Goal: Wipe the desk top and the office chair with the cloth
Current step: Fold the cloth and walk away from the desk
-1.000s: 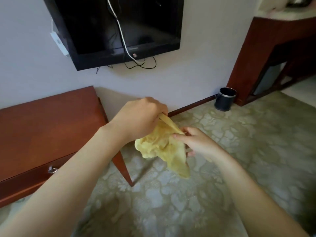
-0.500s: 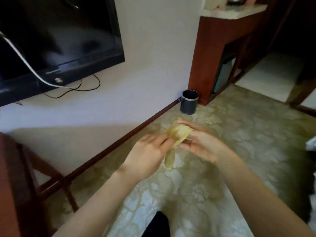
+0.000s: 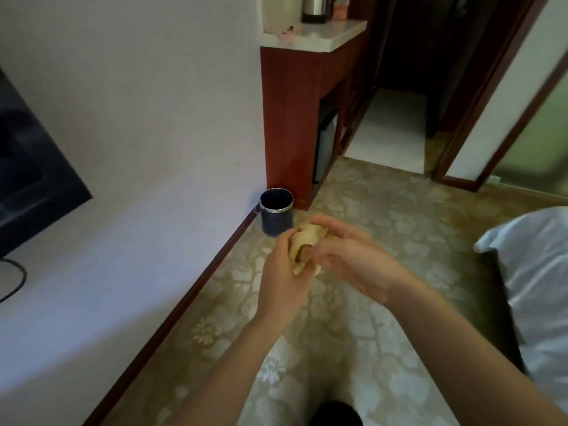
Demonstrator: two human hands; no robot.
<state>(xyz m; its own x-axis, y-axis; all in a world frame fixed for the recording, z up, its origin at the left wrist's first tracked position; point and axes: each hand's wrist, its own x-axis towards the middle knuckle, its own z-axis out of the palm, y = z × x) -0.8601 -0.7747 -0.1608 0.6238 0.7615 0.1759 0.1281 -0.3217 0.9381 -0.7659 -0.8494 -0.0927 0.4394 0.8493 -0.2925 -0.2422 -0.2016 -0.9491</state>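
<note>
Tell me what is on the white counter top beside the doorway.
A metal jug stands at the back of the counter, a small pink item near its left edge, a blurry pinkish thing beside the jug. Anything behind the jug is hidden.

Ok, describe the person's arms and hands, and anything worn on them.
Both forearms are bare, with no sleeves in view. The left hand and right hand wear no gloves; no watch, bracelet or ring shows, though the hands are slightly blurred.
</note>
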